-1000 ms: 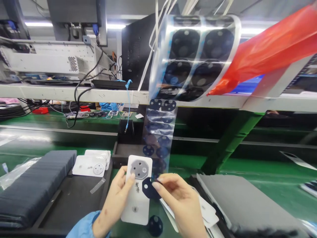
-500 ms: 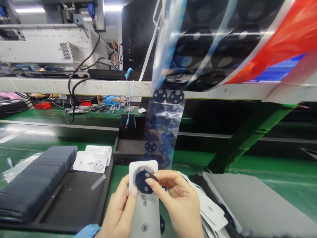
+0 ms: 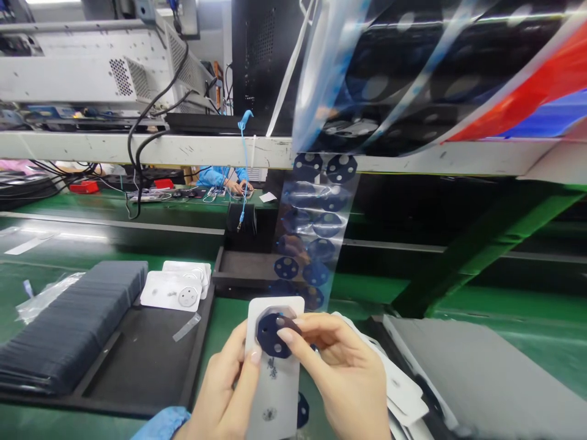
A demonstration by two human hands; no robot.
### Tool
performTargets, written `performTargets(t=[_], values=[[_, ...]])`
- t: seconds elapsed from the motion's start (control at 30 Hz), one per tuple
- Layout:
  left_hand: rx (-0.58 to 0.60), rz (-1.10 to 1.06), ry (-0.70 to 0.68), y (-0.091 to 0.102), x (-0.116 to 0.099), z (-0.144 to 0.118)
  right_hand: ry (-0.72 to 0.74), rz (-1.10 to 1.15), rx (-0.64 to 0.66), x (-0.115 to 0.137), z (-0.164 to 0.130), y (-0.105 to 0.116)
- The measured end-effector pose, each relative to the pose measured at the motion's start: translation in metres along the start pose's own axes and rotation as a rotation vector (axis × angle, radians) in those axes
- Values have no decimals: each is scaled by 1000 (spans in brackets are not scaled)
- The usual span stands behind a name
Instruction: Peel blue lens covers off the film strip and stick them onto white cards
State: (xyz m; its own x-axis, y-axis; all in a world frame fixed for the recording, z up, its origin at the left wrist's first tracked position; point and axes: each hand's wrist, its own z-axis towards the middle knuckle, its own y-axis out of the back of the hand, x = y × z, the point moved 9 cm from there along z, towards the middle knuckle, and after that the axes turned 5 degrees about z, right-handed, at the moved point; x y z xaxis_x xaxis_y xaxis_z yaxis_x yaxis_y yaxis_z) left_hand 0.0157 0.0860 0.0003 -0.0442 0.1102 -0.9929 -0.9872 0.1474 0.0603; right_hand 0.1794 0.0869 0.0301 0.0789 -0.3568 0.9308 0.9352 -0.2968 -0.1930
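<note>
1. White plate (image 3: 284,388) is held face-out over the green table (image 3: 222,336), in front of the lower end of a hanging strip (image 3: 337,220) of dark stickers, its long side running roughly up and down.
2. The left hand (image 3: 224,379) has a narrow grip on the plate's left edge, thumb flat on the front; the right hand (image 3: 346,366) pinches the right edge of a dark disc (image 3: 270,336) between thumb and fingers.
3. To place the disc well, the plate should be held firm from behind, leaving only the right hand to steer. The disc is best turned until its straight sides match the octagonal ring (image 3: 274,309) around it, then smoothed from the free left side toward the pinch to avoid trapped air. Whether it already sticks, I cannot tell.
4. The plate looks pale and smooth, with rounded corners and light grey shading lower down.
5. The disc is deep navy, faceted at the rim.
6. Below it come dark characters (image 3: 272,368), then a small round emblem (image 3: 269,414).
7. Smallest are the disc's round dots, two pale and one dark.
</note>
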Motion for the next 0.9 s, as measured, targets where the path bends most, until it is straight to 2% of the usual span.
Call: performTargets(t=[0.33,0.53,0.7,0.8,0.9], values=[[110,71,-57,-1,-4,2,79,9,-26,9,-3,0],[43,34,-44,1,-3,-1,100,12,-47,11,-6,0],[88,53,-71,-1,-5,0,102,-8,-48,9,-6,-1],[74,44,-106,-1,-5,1,156,-52,-42,13,-7,-2],[40,21,-138,-2,-1,1,277,-144,-29,20,-12,-8]])
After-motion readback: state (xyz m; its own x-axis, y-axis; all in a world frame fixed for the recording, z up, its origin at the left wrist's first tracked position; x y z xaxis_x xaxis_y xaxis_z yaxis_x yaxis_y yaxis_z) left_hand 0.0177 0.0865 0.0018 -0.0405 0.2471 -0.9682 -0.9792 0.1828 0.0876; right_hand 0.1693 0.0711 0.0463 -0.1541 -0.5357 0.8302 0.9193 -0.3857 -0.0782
